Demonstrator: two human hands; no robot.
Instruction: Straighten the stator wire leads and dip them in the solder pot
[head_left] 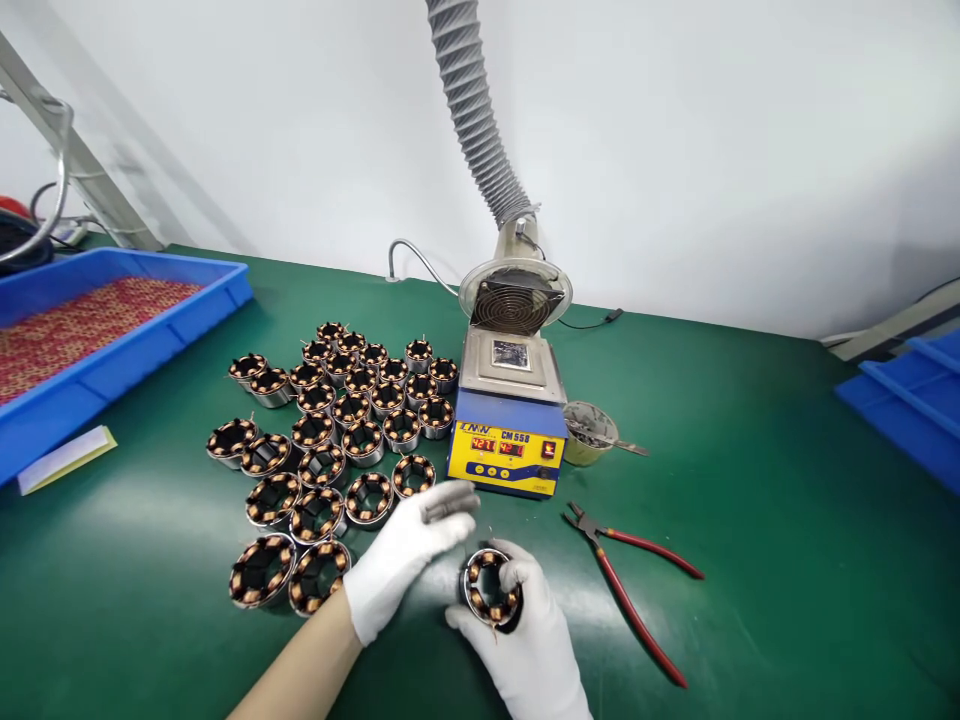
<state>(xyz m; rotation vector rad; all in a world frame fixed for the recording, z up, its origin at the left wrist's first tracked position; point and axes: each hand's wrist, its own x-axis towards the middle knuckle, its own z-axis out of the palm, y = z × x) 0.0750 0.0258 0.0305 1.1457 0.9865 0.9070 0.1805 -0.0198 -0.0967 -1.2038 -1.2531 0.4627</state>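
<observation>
A ring-shaped stator with copper windings (472, 598) is held in my right hand (531, 640), its thumb and fingers wrapped round the sides. My left hand (409, 550), gloved in white with darkened fingertips, has its fingers stretched out above and left of that stator, with nothing visible in it. Left of my left hand, several more copper-wound stators (363, 440) stand in a group on the green table (675, 400). Just beyond my hands is a blue and yellow solder pot (504, 440) with a red lit display.
Right of the solder pot are a small cup (589, 445) with a metal tool and red-handled cutters (637, 600). A blue tray (180, 325) of small red pieces lies left, near folded paper (67, 462). Blue bins (915, 400) sit right. A grey duct (480, 110) hangs above.
</observation>
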